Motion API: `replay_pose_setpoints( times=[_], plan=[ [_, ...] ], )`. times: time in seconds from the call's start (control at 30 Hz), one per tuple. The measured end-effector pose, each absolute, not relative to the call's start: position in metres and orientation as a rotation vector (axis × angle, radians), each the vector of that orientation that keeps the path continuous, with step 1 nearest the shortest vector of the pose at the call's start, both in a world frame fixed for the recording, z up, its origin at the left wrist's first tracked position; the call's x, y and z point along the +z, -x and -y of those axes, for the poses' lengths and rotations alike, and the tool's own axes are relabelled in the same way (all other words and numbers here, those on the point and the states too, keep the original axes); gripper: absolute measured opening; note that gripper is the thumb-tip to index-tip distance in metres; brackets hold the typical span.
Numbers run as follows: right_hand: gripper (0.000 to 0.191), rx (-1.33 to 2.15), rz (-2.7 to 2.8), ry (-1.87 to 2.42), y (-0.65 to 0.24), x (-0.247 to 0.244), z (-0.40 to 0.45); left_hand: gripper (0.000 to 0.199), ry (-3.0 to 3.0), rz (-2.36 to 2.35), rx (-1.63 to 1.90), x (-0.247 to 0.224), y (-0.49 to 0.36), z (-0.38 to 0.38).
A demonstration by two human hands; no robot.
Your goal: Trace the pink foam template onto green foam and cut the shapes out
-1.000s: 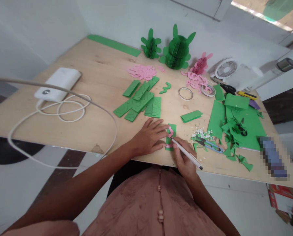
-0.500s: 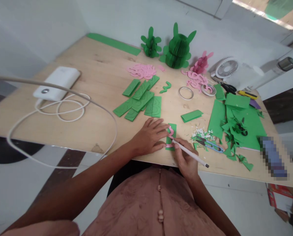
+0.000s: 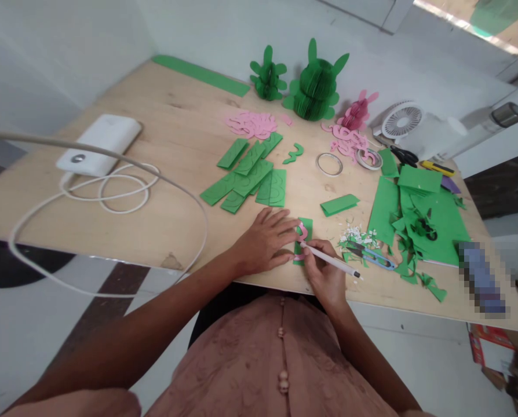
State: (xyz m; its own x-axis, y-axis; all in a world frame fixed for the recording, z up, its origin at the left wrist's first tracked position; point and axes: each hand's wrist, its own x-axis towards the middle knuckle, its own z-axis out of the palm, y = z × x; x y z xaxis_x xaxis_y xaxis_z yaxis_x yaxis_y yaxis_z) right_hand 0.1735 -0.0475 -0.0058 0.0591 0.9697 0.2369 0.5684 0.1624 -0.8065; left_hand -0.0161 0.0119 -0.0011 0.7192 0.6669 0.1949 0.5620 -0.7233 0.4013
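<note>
At the table's front edge a green paper strip (image 3: pixel 307 231) lies under a curvy pink paper cutout (image 3: pixel 303 231). My left hand (image 3: pixel 263 243) rests flat with fingers spread, its fingertips on the cutout and the strip's left side. A white pen (image 3: pixel 332 260) is gripped in my right hand (image 3: pixel 326 278), its tip at the cutout's edge. Left of the strip are several overlapping green strips (image 3: pixel 252 179) with curved outlines drawn on them. Behind them is a pile of pink cutouts (image 3: pixel 251 124). A curvy green cutout (image 3: pixel 294 153) lies beside the strips.
Blue-handled snips (image 3: pixel 372 255) lie by paper scraps (image 3: pixel 358 236) on my right, near green sheets (image 3: pixel 448 226) and a blurred phone (image 3: pixel 482 278). A tape ring (image 3: pixel 329 164) and folded green paper (image 3: pixel 339 204) lie ahead. Left is a white power bank (image 3: pixel 100 145) with a looping cable.
The pen tip has shifted slightly up and left along the pink cutout, and the pen's back end has swung upward. My left hand stays in place.
</note>
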Motion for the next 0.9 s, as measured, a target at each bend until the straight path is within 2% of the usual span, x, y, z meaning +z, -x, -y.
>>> replay_pose_setpoints(
  times=[0.9],
  plan=[
    [0.011, 0.546, 1.643, 1.538, -0.1705, -0.0023, 0.0481, 0.035, -2.614, -0.966, 0.484, -0.0024, 0.0161, -0.0116]
  ],
)
